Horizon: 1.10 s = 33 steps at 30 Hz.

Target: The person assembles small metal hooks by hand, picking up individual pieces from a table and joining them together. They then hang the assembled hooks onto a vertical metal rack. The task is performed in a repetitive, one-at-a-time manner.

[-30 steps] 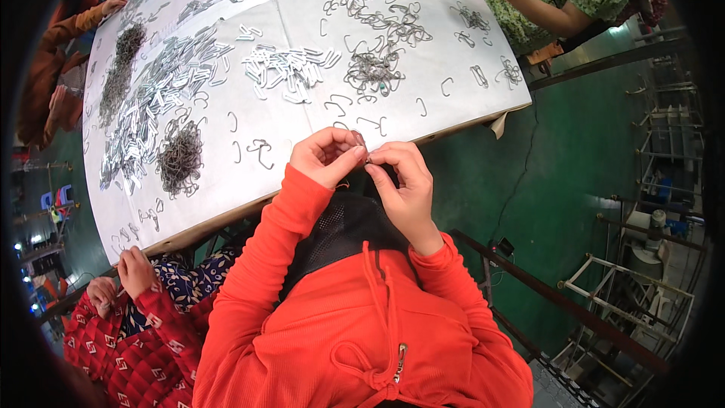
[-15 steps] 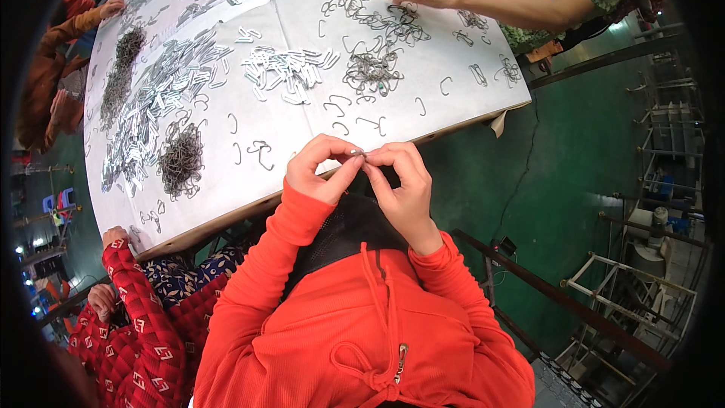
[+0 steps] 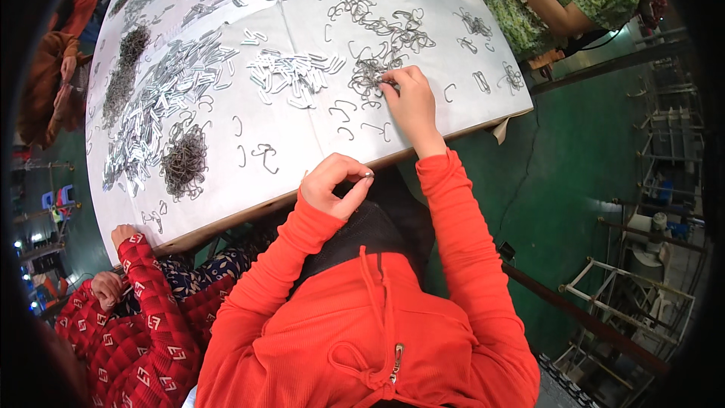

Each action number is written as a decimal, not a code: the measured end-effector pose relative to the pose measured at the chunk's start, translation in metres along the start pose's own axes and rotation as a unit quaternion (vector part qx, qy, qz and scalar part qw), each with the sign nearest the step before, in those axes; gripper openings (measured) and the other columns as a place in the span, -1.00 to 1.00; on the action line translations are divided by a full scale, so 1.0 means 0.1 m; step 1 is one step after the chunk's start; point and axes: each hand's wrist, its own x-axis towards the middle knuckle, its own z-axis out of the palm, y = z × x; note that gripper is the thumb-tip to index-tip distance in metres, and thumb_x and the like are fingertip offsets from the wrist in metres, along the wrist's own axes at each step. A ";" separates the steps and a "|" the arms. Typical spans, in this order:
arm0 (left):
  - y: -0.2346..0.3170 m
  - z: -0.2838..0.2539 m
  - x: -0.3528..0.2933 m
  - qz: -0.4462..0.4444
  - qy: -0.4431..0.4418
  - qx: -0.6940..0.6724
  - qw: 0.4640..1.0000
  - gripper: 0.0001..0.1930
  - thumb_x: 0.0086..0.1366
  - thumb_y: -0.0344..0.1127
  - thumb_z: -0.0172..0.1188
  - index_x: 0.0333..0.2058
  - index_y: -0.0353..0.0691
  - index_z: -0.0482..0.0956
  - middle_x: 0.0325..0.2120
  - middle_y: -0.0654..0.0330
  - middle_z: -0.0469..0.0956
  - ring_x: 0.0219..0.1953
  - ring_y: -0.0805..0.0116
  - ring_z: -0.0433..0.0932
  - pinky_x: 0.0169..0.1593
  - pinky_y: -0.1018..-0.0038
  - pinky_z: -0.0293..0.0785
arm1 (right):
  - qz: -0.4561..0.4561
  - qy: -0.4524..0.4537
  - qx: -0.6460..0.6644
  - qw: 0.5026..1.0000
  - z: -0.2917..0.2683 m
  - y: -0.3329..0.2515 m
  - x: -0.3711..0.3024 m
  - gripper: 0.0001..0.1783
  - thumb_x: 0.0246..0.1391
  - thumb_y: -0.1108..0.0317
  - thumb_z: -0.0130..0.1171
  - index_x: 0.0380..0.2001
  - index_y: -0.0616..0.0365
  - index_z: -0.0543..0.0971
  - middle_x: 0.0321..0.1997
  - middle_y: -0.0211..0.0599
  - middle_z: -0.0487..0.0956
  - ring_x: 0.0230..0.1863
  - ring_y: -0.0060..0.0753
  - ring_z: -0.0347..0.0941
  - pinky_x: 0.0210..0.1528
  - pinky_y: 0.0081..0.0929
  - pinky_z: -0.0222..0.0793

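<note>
"Starting nearest you: what is your left hand (image 3: 334, 185) doing?"

"Your thumb and forefinger pinch a small piece (image 3: 369, 175), mostly hidden by the fingertips. They hang right by the front edge of the table (image 3: 228, 221), just on your side of it in this view."

"And the right?"

"Your right hand (image 3: 411, 106) reaches over that edge, forearm crossing it. Its fingertips touch the near right side of a tangled heap of wire hooks (image 3: 368, 75); whether they grip one, you can't judge from here."

"How much room lies around it?"

"To your right, the white sheet (image 3: 291, 132) runs to the table's side, with one loose hook (image 3: 450, 92) between. A paper flap (image 3: 501, 130) sticks out past the edge, and green floor (image 3: 483, 196) lies below. Between your hands is a strip of sheet with a few scattered hooks."

"What about your left?"

"There the sheet is broken by a small hook cluster (image 3: 266, 157), then a dark wire heap (image 3: 183, 160). A co-worker's hand (image 3: 127, 234), red sleeve behind it, rests at the near left corner."

"Farther out?"

"Silver pieces (image 3: 291, 75) lie left of your hooks. Beyond the far right edge, a person in a green patterned top (image 3: 604, 0) holds an arm up, off the table."
</note>
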 end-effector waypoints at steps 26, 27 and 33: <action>0.03 -0.02 0.02 -0.006 0.002 0.014 1.000 -0.93 0.04 -0.55 0.21 -0.45 -0.31 0.55 -0.46 0.16 0.54 -0.42 0.35 0.54 -0.30 0.53 0.43 | 0.326 -0.090 0.555 0.760 -0.80 -0.63 -0.40 -0.85 0.06 0.52 0.16 -0.28 0.32 0.48 -0.36 -0.26 0.57 -0.36 -0.51 0.52 -0.28 -0.60 0.46; 0.04 -0.02 0.02 -0.003 0.002 0.017 1.000 -0.93 0.04 -0.55 0.21 -0.45 -0.31 0.55 -0.46 0.16 0.54 -0.42 0.34 0.53 -0.30 0.53 0.43 | 0.324 -0.103 0.566 0.751 -0.82 -0.63 -0.47 -0.84 0.05 0.52 0.17 -0.27 0.33 0.50 -0.37 -0.26 0.57 -0.35 -0.49 0.53 -0.29 -0.60 0.47; -0.01 0.01 0.02 0.039 0.017 0.026 0.999 -0.91 0.02 -0.52 0.25 -0.44 -0.29 0.56 -0.48 0.19 0.53 -0.49 0.41 0.53 -0.42 0.58 0.44 | 0.324 -0.187 0.594 0.712 -0.94 -0.75 -0.77 -0.89 0.06 0.51 0.17 -0.32 0.31 0.51 -0.40 -0.32 0.54 -0.41 -0.56 0.46 -0.35 -0.66 0.39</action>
